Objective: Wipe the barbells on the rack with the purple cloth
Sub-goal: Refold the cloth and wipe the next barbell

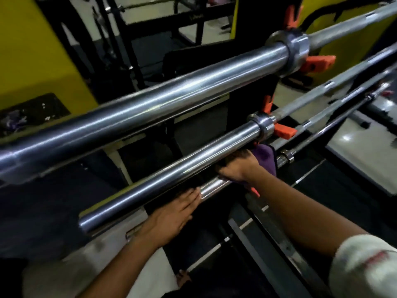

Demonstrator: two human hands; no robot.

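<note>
Nearest me, at the bottom of the view, I see pale floor [71, 263] and the dark frame of the rack [257, 244]. My left hand [171, 216] lies flat, fingers straight, its grip open against the lowest bar [214, 186]. Just beyond, my right hand [236, 167] has its grip curled round the purple cloth [266, 158], which is pressed onto that same bar under the middle bar [171, 181]. Orange hooks [284, 131] carry the bars at their collars. The top bar [150, 104] crosses above. Farther off stand black gym frames [193, 16] and a yellow wall [32, 50], with glossy grey floor [354, 136] to the right.
</note>
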